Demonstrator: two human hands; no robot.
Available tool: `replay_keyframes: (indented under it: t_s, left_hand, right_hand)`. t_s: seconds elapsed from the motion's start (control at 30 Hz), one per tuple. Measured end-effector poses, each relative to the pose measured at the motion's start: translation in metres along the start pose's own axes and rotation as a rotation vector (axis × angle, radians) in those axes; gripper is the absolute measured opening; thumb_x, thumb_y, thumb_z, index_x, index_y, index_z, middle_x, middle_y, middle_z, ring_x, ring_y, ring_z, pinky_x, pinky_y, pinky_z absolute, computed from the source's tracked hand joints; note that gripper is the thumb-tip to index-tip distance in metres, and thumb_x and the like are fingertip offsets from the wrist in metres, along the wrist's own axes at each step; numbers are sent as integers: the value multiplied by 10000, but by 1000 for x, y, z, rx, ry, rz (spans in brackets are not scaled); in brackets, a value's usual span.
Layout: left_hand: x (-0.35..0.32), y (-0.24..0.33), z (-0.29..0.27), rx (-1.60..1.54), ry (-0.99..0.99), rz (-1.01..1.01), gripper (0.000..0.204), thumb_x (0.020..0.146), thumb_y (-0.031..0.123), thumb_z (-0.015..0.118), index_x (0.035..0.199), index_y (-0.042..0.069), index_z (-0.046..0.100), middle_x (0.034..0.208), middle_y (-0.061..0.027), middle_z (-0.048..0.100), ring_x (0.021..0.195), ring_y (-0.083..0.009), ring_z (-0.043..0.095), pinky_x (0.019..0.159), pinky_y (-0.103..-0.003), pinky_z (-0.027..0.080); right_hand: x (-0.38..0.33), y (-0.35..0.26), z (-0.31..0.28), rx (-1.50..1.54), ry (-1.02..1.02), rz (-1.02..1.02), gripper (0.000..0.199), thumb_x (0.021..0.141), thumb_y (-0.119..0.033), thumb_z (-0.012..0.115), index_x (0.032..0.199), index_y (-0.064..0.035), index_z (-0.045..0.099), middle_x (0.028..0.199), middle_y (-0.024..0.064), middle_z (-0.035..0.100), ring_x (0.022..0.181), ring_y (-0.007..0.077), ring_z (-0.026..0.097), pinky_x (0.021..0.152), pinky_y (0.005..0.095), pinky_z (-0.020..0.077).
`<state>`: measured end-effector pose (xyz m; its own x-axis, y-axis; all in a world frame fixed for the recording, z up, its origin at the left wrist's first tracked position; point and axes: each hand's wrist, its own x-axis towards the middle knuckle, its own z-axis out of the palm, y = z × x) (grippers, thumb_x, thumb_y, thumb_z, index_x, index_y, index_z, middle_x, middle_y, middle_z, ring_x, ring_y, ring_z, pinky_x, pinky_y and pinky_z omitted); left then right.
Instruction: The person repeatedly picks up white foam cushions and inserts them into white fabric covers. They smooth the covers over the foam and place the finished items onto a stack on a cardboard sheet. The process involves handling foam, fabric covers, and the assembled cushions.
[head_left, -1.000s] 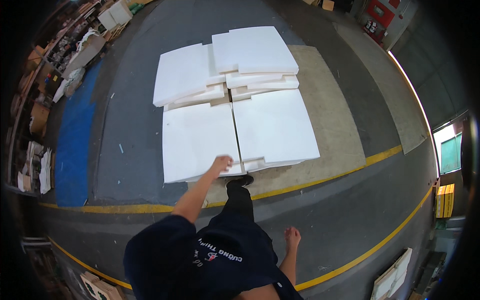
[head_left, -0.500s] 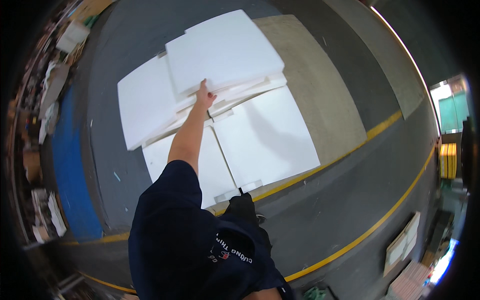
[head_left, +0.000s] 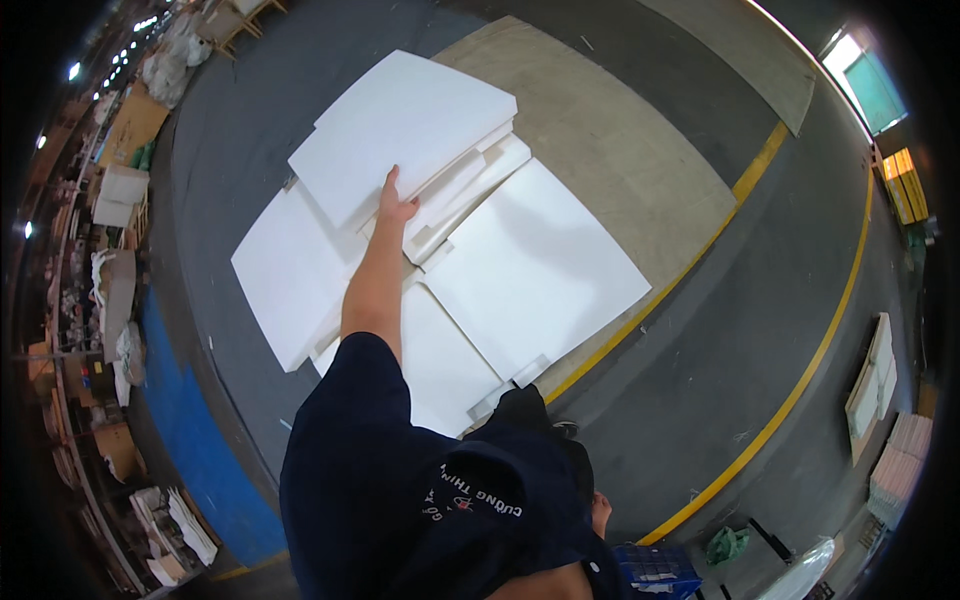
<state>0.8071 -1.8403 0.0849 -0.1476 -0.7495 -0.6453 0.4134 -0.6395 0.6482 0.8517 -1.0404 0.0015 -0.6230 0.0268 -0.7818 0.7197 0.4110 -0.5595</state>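
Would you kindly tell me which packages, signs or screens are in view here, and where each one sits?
Brown cardboard box: far left, flat, by the clutter.
Blue crate: bottom edge, beside the person's leg, rectangular.
Yellow container: far right, boxy.
No signs or screens show clearly.

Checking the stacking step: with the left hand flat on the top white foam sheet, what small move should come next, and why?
Probably nudge the top foam sheet square. The left hand rests on its near edge, and it lies askew over the sheets below, whose edges fan out.
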Motion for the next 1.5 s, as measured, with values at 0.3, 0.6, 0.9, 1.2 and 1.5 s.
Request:
replay_keyframes:
  t_s: [0.3, 0.6, 0.9, 1.2, 1.5]
  left_hand:
    - [-125, -51, 40, -462, -369, 123, 330, 944, 257, 573, 1198, 47, 567, 1208, -94, 596, 1125, -264, 561, 956, -436, 500]
    - [-413, -244, 30, -199, -330, -304, 309, 935, 254, 575, 1152, 35, 593, 1131, -102, 627, 1072, -246, 596, 934, -389, 513]
    - [-608, -505, 52, 562, -362, -866, 263, 938, 287, 555, 1095, 97, 648, 1041, -57, 685, 965, -240, 659, 804, -397, 560]
    - [-804, -733, 68, 1377, -594, -1168, 368, 926, 345, 591, 1192, 92, 569, 1133, -97, 609, 1057, -270, 589, 871, -420, 521]
    - [-1001, -990, 123, 1527, -863, -1398, 504, 909, 352, 636, 1309, 103, 456, 1269, -129, 482, 1182, -281, 483, 952, -431, 465]
  right_hand:
    - [21, 42, -37, 191, 92, 43, 176, 934, -124, 581, 947, 35, 656, 738, 14, 605, 601, 101, 550, 521, 226, 426]
    - [54, 70, -116, 503, 124, 128, 134, 937, -141, 562, 929, -24, 626, 677, 22, 570, 510, 102, 493, 452, 238, 404]
    - [102, 65, -305, 898, 131, -93, 293, 946, -279, 604, 1145, -65, 593, 1012, 91, 657, 819, 171, 639, 710, 319, 533]
    - [44, 23, -475, 2030, 224, -454, 706, 859, -402, 720, 1393, -98, 373, 1332, 131, 466, 1226, 328, 484, 924, 536, 491]
    - [79, 50, -764, 1925, 797, -615, 781, 803, -289, 739, 1419, -61, 315, 1329, 141, 448, 1228, 281, 485, 986, 477, 470]
